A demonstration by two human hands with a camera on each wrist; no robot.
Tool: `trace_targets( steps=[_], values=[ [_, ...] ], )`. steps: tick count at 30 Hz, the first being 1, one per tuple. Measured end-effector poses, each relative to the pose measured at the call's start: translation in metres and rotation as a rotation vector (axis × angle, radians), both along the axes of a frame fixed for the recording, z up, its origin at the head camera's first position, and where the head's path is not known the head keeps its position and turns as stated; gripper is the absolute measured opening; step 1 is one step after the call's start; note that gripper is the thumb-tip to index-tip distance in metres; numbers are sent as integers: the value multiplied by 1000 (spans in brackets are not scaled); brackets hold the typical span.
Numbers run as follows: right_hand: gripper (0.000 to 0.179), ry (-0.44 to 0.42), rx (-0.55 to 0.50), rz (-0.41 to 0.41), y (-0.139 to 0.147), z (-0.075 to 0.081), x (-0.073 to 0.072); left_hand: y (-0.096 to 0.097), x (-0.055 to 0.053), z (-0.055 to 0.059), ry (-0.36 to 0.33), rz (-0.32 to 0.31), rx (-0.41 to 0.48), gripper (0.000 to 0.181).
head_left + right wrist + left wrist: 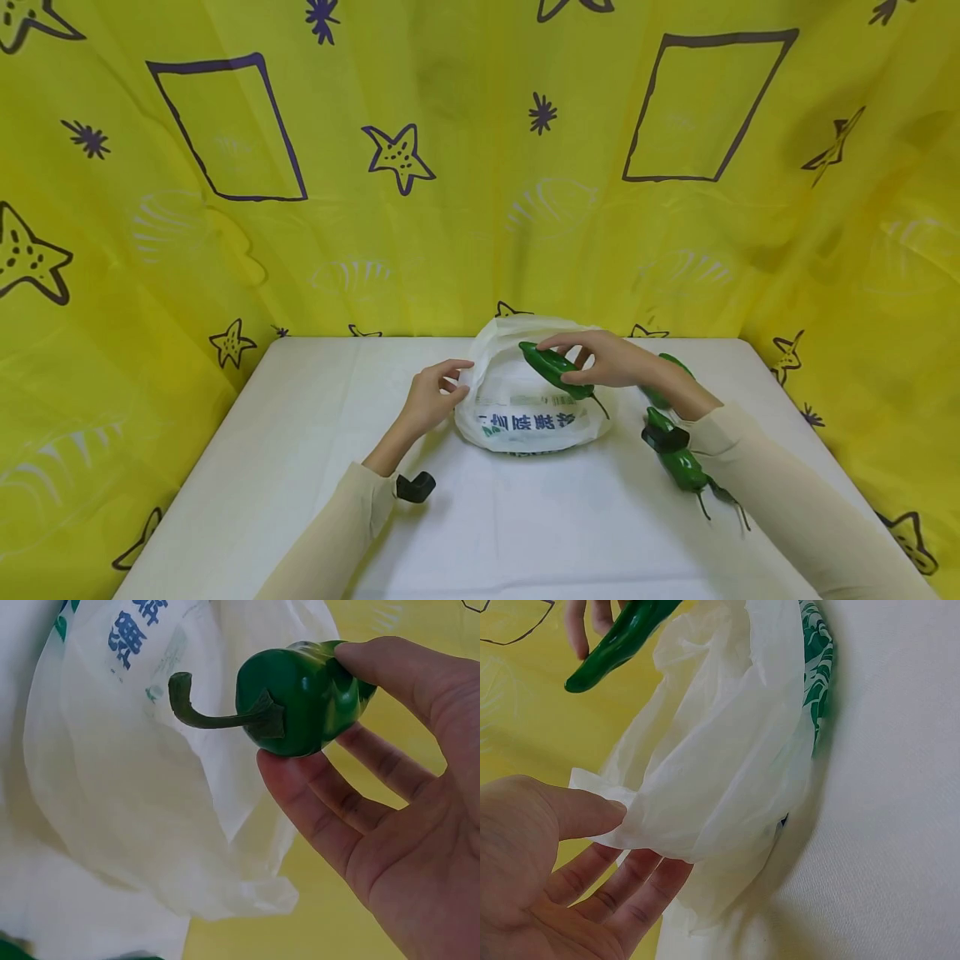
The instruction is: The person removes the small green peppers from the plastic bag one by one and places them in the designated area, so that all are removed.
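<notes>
A white plastic bag [480, 417] with blue and green print stands on the table with its mouth spread. My left hand [435, 398] pinches the bag's left rim; in the left wrist view the thumb [592, 814] lies on the plastic and the fingers are behind it. Over the bag's mouth, my right hand [607, 358] holds a green chili pepper [551, 367] between thumb and fingers. The pepper's curved stem [217, 720] points away from the palm in the right wrist view.
More green peppers [684, 468] lie on the white table [300, 467] at the right, partly hidden under my right forearm. A yellow patterned curtain [465, 250] hangs behind the table and along both sides. Each wrist wears a black band [416, 487].
</notes>
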State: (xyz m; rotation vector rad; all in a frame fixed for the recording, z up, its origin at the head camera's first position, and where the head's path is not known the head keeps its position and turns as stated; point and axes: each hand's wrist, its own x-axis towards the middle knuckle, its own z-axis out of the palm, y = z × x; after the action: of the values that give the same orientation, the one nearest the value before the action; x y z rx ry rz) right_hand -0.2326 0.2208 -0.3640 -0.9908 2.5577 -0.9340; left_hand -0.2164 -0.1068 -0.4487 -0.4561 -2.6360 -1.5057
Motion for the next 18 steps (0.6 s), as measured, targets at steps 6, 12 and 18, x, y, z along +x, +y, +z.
trace_targets(
  steps=[6, 12, 18],
  values=[
    [54, 39, 3, -25, 19, 2, 8, 0, 1, 1, -4, 1, -2, 38],
    [53, 68, 27, -76, 42, 2, 18, 1, 1, 1, -18, 14, -2, 39],
    [53, 113, 24, -110, 66, 1, 29, 1, 0, 1, -5, 15, -5, 38]
  ],
)
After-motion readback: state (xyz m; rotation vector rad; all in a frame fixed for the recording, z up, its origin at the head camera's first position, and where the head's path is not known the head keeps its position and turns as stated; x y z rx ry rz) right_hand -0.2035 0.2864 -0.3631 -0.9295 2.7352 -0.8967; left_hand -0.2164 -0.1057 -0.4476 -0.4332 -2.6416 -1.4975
